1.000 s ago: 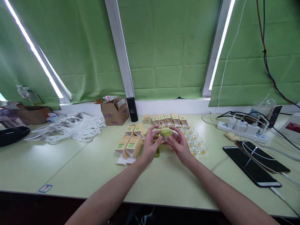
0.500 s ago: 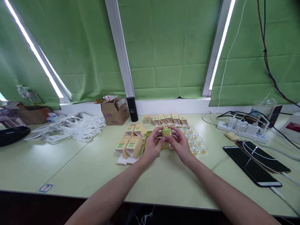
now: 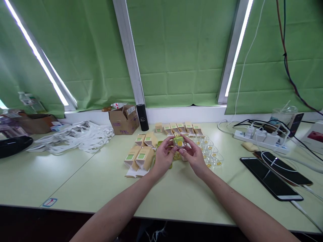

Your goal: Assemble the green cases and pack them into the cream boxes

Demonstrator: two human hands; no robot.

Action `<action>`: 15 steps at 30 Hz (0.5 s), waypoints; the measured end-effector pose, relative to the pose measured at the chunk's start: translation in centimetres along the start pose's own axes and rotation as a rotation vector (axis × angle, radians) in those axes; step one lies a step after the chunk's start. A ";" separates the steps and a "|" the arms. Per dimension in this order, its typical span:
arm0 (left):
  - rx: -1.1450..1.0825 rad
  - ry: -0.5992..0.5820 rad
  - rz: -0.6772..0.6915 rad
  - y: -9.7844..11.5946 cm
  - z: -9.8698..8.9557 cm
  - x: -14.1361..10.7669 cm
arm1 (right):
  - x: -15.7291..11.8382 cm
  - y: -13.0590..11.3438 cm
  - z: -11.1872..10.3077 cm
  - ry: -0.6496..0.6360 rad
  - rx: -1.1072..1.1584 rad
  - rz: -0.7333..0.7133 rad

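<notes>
Case (image 3: 178, 140): held above the tabletop (image 3: 186, 198); turned since a second ago, its sticker (image 3: 179, 143) now shown more squarely.
Left hand (image 3: 164, 156): case pinched by fingers.
Right hand (image 3: 195, 156): case likewise pinched.

Between fingers (image 3: 164, 145): small case (image 3: 179, 142), green, yellow round mark on front. Left of fingers: near cartons (image 3: 145, 159), tan, green square panels edged white; farther left, straps (image 3: 75, 137), white. Beyond fingers: back cartons (image 3: 174, 128), tan; cylinder (image 3: 142, 117), black, white logo; blinds (image 3: 180, 60), plain green. Right of fingers: clear pieces (image 3: 213, 150), yellow marks; farther right, power strip (image 3: 272, 147), white; phones (image 3: 268, 178), black screens. Under fingers: tabletop (image 3: 181, 195), pale yellowish green.
</notes>
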State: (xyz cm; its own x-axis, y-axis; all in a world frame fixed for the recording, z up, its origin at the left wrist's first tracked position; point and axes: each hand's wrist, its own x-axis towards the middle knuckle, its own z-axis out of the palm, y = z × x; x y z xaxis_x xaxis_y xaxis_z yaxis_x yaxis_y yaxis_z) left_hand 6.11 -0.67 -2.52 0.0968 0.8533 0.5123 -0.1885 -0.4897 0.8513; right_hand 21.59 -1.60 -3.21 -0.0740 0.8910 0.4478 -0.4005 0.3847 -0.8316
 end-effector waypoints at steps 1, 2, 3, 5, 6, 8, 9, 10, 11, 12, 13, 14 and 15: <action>0.053 0.025 0.019 0.0 0.0 -0.1 | 0.0 -0.1 0.0 -0.001 -0.006 0.008; 0.109 0.052 0.035 0.0 0.0 -0.2 | -0.1 -0.1 -0.1 -0.002 -0.013 0.019; 0.164 0.078 0.050 0.0 0.0 -0.3 | -0.1 -0.1 -0.2 -0.005 -0.018 0.030; 0.261 0.109 0.086 0.3 -0.1 -0.5 | -0.1 0.0 -0.4 -0.011 -0.023 0.061; 0.301 0.109 0.111 0.4 -0.1 -0.5 | -0.1 0.2 -0.5 -0.011 -0.018 0.078; 0.365 0.088 0.166 0.7 -0.2 -0.6 | 0.0 0.4 -0.6 0.003 0.029 0.110; 0.388 0.079 0.187 0.8 -0.2 -0.6 | 0.0 0.5 -0.6 0.015 0.073 0.122; 0.404 0.076 0.202 0.9 -0.2 -0.6 | 0.1 0.5 -0.5 0.025 0.129 0.131; 0.410 0.080 0.211 0.9 -0.2 -0.6 | 0.2 0.5 -0.5 0.031 0.188 0.138; 0.408 0.087 0.218 0.8 -0.3 -0.6 | 0.3 0.5 -0.4 0.032 0.243 0.147; 0.400 0.093 0.223 0.8 -0.3 -0.7 | 0.4 0.5 -0.4 0.030 0.291 0.157; 0.391 0.094 0.225 0.7 -0.4 -0.7 | 0.5 0.5 -0.5 0.029 0.329 0.170; 0.385 0.091 0.223 0.6 -0.5 -0.7 | 0.6 0.5 -0.6 0.033 0.360 0.183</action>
State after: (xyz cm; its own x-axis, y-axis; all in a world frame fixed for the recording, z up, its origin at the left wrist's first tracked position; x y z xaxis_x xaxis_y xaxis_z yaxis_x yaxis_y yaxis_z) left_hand 5.47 -1.49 -2.40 0.0055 0.7235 0.6903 0.1843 -0.6792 0.7104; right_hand 21.90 -0.69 -3.57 -0.1464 0.9466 0.2874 -0.6781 0.1154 -0.7258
